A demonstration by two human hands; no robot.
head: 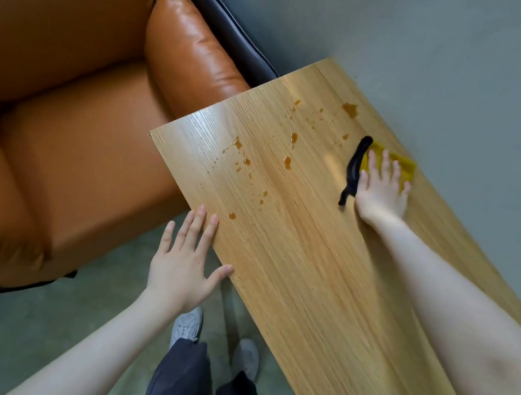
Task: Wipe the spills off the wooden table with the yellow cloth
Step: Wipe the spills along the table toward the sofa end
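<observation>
The wooden table (pixel 308 275) runs diagonally from the upper middle to the lower right. Brown liquid spills (pixel 289 162) lie in drops and small puddles across its far end, with a larger patch (pixel 350 109) near the far edge. My right hand (pixel 382 191) lies flat, fingers spread, pressing the yellow cloth (pixel 405 169) onto the table to the right of the spills. A thick black smear (pixel 354 168) runs along the cloth's left side. My left hand (pixel 186 264) rests open on the table's near left edge, holding nothing.
An orange leather sofa (pixel 61 92) stands close to the table's left side. Grey floor (pixel 454 40) surrounds the table. My legs and grey shoes (pixel 188 324) show below the table's near edge.
</observation>
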